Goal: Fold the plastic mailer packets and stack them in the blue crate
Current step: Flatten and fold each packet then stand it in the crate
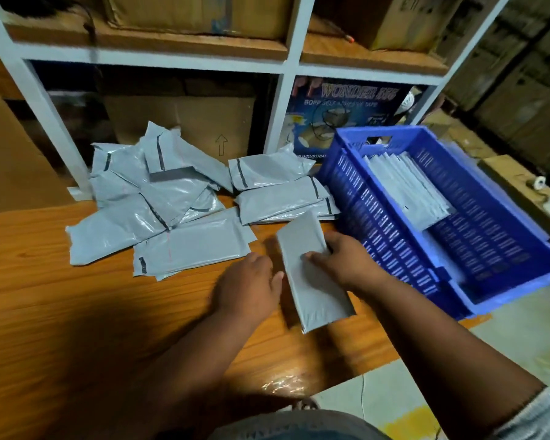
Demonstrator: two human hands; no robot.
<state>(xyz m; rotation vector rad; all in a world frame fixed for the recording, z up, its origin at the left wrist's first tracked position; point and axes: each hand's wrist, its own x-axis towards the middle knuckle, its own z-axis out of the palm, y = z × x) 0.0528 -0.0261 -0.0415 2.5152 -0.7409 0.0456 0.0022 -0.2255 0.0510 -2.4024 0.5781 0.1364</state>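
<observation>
The right hand (346,260) grips a folded grey packet (311,274), thumb curled over its top face, fingers wrapped behind its right edge, holding it tilted just above the worktop (77,296). The left hand (248,285) sits just beside the packet's left edge, fingers relaxed and straight, tips at the edge; contact is too blurred to tell. Beyond the hands, a loose pile (159,198) of unfolded grey packets sprawls across the worktop's far side, a smaller heap (280,192) to its right. On the right the blue crate (489,281) sits tilted at the worktop's edge, with folded packets (407,185) stacked in it towards its far end. Farther back, shelves (286,61) hold cardboard boxes (204,122).
</observation>
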